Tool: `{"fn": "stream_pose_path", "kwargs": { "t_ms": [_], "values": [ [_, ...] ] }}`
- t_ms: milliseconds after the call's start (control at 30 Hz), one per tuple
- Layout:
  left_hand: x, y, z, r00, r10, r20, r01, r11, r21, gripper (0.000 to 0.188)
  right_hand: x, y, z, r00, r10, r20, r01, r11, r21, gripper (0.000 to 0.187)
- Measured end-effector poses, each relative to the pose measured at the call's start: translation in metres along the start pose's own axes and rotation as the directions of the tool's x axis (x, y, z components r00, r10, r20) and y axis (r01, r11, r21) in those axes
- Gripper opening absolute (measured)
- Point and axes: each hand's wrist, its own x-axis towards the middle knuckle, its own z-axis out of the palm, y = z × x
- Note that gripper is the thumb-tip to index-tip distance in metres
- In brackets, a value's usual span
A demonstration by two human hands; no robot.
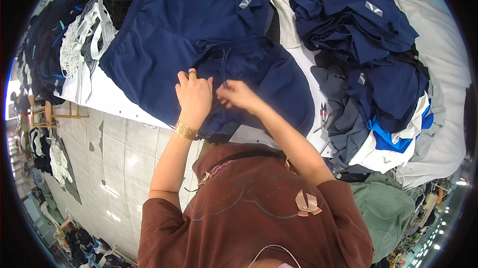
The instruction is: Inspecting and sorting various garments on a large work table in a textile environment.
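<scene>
A pair of navy shorts (284, 86) lies on the white table in front of me, its waistband bunched and a thin dark drawstring (225, 59) trailing across it toward me. My left hand (194, 94), with a ring and a gold bracelet, presses on the cloth with its fingers curled into it. Just right of it, my right hand (239, 96) is closed in a pinch at the drawstring's near end; its fingertips are slightly blurred. Beneath and beyond lies another navy garment (164, 24) with an elastic-looking edge and a small silver patch.
Stacked navy garments (348, 19) rise at the far right, with grey, white and blue pieces below. Small red-handled thread snips (323, 112) lie beside that pile. White cords and strips (84, 39) hang at the left edge. A tiled floor (114, 163) shows at lower left.
</scene>
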Motion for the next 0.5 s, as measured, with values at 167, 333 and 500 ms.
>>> {"fn": "stream_pose_path", "kwargs": {
  "t_ms": [167, 333, 500],
  "values": [
    [-0.004, 0.005, -0.021, 0.999, 0.022, 0.045, -0.02, 0.999, -0.036, 0.032, -0.023, -0.035, -0.095, 0.944, -0.031, -0.328, 0.184, 0.875, 0.447, 0.017],
    [-0.008, 0.031, 0.012, 0.96, 0.272, -0.071, -0.265, 0.959, 0.098, 0.017, -0.014, -0.114, -0.104, 0.854, -0.337, -0.397, 0.367, 0.93, 0.0, 0.021],
    [-0.019, 0.033, -0.001, 0.958, 0.287, -0.005, -0.287, 0.958, 0.017, 0.01, 0.008, -0.128, -0.055, 0.843, -0.536, -0.045, 0.536, 0.844, 0.011, 0.013]
  ]
}}
